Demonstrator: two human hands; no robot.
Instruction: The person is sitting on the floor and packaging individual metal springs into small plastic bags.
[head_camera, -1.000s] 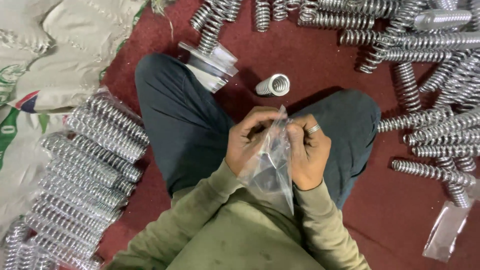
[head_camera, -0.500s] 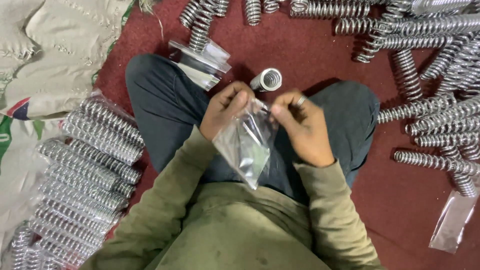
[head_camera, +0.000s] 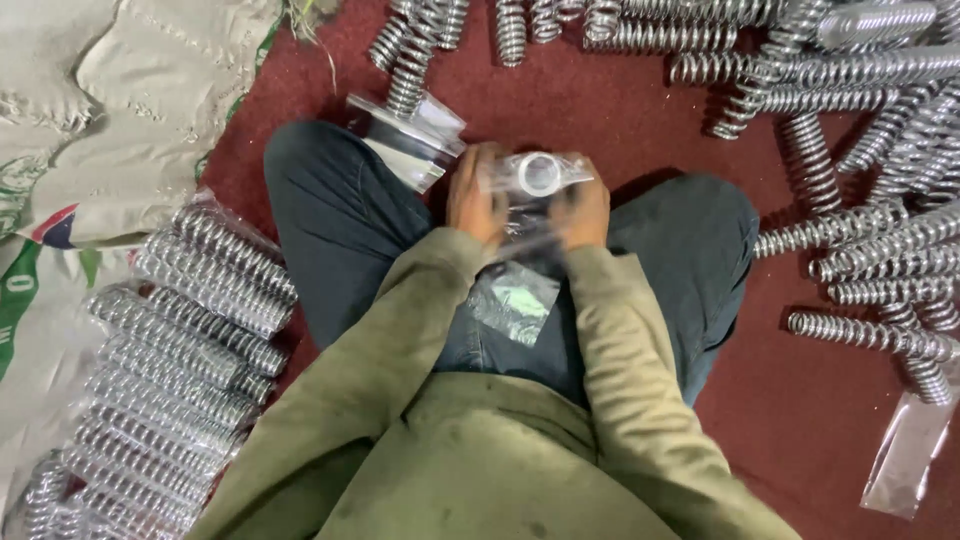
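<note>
My left hand (head_camera: 476, 200) and my right hand (head_camera: 581, 208) both grip a clear plastic bag (head_camera: 520, 270), stretched out in front of my crossed legs. The bag's mouth is at a short metal spring (head_camera: 540, 173) that stands on end on the red floor; whether the spring is inside the bag I cannot tell. The bag's lower end hangs over my lap. Both hands are blurred by motion.
Bagged chrome springs (head_camera: 190, 330) lie stacked at my left beside woven sacks (head_camera: 90, 120). Loose springs (head_camera: 860, 200) are scattered at the top and right. A small stack of clear bags (head_camera: 410, 135) lies by my left knee; another bag (head_camera: 905, 455) lies at the lower right.
Both hands moved forward and down from my chest to the floor, carrying the bag to the upright spring. The bag went from held up open to stretched over the spring.
</note>
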